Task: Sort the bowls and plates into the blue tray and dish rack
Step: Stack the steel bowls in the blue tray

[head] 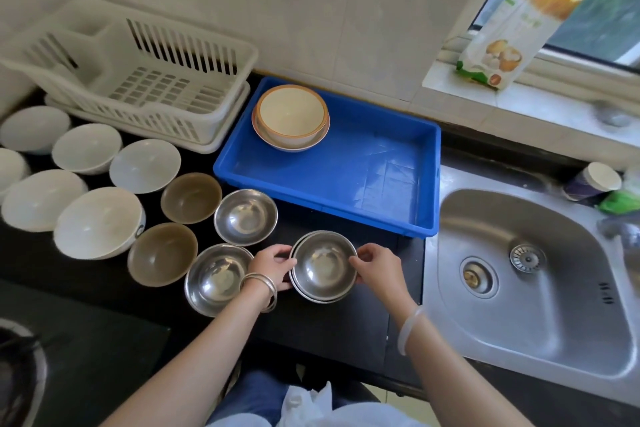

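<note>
Inside the blue tray (381,163), far-left corner, cream bowls (291,114) sit nested, mouths up; both hands' fingers clamp the upright nested steel bowls (323,267): left hand (273,265), right hand (375,269).

The nested steel bowls (323,267) were polished metal, mirror-bright, as were two single steel bowls (245,217) beside them. The sink (540,291) was brushed stainless, duller. The blue tray (363,180) and white dish rack (138,80) looked like smooth plastic. The white bowls (98,222) appeared glazed and glossy; the brown bowls (162,253) matt. The worktop (339,326) was dark and smooth.
</note>
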`<state>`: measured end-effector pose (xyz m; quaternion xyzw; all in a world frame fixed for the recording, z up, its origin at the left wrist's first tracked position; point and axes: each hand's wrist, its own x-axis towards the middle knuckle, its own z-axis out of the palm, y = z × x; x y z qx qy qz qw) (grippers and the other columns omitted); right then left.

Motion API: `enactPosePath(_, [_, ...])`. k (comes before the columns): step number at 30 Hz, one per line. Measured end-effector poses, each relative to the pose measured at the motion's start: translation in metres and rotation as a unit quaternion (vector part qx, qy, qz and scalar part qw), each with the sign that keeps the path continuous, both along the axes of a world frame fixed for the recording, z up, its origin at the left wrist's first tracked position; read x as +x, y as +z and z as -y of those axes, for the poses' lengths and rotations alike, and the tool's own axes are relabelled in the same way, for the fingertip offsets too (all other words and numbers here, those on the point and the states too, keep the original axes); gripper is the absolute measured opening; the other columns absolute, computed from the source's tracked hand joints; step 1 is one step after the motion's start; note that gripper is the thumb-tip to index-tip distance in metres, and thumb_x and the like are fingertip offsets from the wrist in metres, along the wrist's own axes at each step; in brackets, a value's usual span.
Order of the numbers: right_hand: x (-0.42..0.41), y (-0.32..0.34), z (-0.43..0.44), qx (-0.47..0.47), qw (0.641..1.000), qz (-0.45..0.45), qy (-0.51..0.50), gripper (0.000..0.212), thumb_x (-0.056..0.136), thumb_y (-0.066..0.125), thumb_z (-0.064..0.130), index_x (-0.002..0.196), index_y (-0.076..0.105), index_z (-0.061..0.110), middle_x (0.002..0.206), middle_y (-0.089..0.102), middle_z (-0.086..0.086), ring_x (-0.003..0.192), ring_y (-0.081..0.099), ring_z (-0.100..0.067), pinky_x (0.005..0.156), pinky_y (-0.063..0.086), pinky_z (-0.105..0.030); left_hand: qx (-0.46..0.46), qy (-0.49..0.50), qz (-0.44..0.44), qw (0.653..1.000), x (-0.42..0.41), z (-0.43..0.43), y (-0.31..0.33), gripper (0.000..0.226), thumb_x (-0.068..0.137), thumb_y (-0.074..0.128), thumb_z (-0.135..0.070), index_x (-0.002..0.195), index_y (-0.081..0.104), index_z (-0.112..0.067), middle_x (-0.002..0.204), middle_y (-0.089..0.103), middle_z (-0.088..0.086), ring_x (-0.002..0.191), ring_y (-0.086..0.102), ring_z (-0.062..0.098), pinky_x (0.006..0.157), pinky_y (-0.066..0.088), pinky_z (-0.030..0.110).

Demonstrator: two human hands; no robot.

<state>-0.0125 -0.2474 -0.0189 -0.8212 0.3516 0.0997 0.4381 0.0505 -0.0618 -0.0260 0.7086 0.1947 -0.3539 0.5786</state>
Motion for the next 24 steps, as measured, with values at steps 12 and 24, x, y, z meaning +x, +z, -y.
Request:
enactPosePath(12, [-0.004,-0.015,0.002,0.183,0.98,-0.019,-0.08,0.028,0.09,0.062,0.027,0.114,0.065,0.013,0.099,0.069,-0.009,0.083,0.07,-0.022,0.057,0.06,-0.029,-0.065,0.031,-0.05,0.996,-0.005,-0.002,0.005,0.037,0.089,0.052,0.002,0.126,0.05,-0.004,0.121,0.059,0.022,0.094,0.059,0.026,0.078,0.05,0.038])
enactPosePath(24, [0.042,0.029,0.026,0.147,0.974,0.136,-0.107,0.014,0.086,0.066,0.03,0.077,0.071,0.02,0.068,0.068,-0.003,0.055,0.069,-0.015,0.05,0.058,-0.028,-0.108,0.02,0.042,0.993,0.053,0.021,0.045,0.021,0.089,0.056,-0.01,0.11,0.055,-0.011,0.088,0.064,-0.001,0.076,0.063,0.011,0.057,0.053,0.021])
